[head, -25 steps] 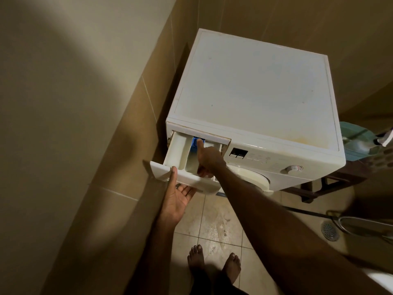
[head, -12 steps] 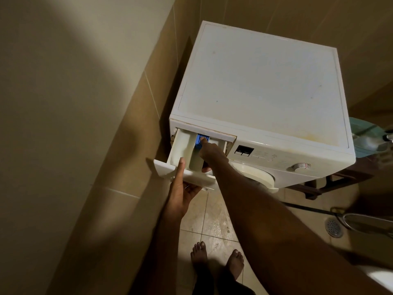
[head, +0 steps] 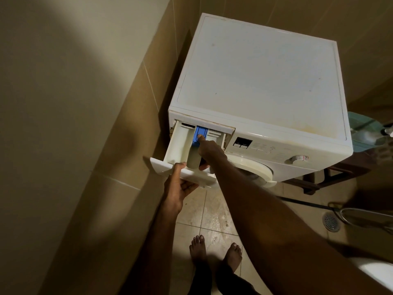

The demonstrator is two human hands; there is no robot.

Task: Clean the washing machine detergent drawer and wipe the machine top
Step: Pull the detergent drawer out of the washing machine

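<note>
the left hand (head: 177, 188) holds the drawer (head: 180, 145) front edge. the right hand (head: 209, 149) presses the blue tab (head: 200, 133) with one finger; push down, pull straight.

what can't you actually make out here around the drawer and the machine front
Head view only:
- Right compartment of the detergent drawer: mostly covered by the right hand, whose finger presses the blue tab.
- Drawer underside: hidden; the left hand grips its front panel from below.
- Door: largely behind the right forearm.
- Control panel markings: too small to read.
- Teal object: cut off by the right edge.
</note>
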